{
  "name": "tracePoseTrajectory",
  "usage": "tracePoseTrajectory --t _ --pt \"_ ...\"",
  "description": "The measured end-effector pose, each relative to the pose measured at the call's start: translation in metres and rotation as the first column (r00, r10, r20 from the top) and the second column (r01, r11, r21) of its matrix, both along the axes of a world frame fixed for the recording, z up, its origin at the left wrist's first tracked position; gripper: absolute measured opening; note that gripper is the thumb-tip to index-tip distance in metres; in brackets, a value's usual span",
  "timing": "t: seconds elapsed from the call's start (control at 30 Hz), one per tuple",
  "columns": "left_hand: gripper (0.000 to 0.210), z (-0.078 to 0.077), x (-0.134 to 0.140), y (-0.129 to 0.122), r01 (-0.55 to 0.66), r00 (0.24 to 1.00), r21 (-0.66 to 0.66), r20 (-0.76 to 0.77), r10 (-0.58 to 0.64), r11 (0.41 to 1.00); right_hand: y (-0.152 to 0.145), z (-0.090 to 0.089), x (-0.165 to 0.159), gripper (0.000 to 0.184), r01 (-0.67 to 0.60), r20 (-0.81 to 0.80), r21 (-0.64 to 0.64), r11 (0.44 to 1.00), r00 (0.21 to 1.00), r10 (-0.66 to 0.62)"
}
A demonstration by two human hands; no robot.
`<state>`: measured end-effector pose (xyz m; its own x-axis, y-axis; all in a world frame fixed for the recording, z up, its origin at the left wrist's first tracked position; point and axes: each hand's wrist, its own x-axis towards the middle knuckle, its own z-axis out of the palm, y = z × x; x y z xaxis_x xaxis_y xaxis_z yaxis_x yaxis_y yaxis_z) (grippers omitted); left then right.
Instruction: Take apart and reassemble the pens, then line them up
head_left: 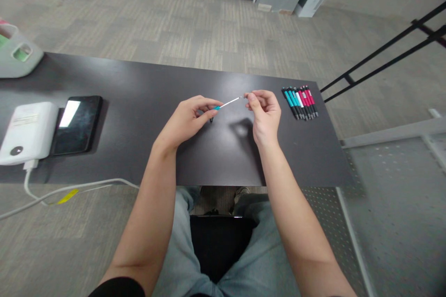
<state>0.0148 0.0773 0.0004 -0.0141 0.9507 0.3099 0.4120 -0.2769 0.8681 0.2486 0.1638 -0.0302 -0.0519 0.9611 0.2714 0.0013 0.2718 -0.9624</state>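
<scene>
Between the thumb and fingers of my left hand (193,113) is a teal pen (217,107), its black end showing below the fingers. A thin white refill (230,102) sticks out of it, slanting up to the right. My right hand (264,111) is closed in a pinch just beyond the refill's tip, and what its fingertips hold is too small to make out. A row of several pens (300,102), teal, white and pink-red with black ends, lies side by side on the table to the right of this hand.
On the left of the dark table (139,97) are a black phone (78,125) and a white power bank (29,132) with a white cable (87,184) hanging past the front edge. A pale plastic basket (24,55) stands at the far left corner. Black metal rails (383,62) rise beyond the right edge.
</scene>
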Motion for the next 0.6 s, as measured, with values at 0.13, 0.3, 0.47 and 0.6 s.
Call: tracePoseTrajectory --t 0.13,0.3,0.47,0.6 --pt "0.024 0.0022 0.0014 -0.001 0.0 1.0 -0.005 0.011 0.0 1.0 -0.0013 0.0032 -0.0011 0.037 0.031 0.006 0.005 1.0 1.0 -0.031" --pt "0.023 0.0034 0.0017 -0.0008 0.005 0.999 -0.019 0.037 -0.004 1.0 -0.0004 0.0037 0.0004 0.041 0.028 0.095 0.038 0.999 0.995 -0.031" --pt "0.022 0.0034 0.0022 -0.0004 0.014 1.0 -0.025 0.015 -0.014 1.0 -0.0048 0.0053 -0.004 0.038 0.017 0.012 0.004 1.0 1.0 -0.017" --pt "0.022 0.0034 0.0019 -0.0004 0.02 1.0 -0.018 0.003 -0.02 1.0 -0.0045 0.0024 -0.0048 0.039 -0.013 0.024 0.022 1.0 1.0 0.012"
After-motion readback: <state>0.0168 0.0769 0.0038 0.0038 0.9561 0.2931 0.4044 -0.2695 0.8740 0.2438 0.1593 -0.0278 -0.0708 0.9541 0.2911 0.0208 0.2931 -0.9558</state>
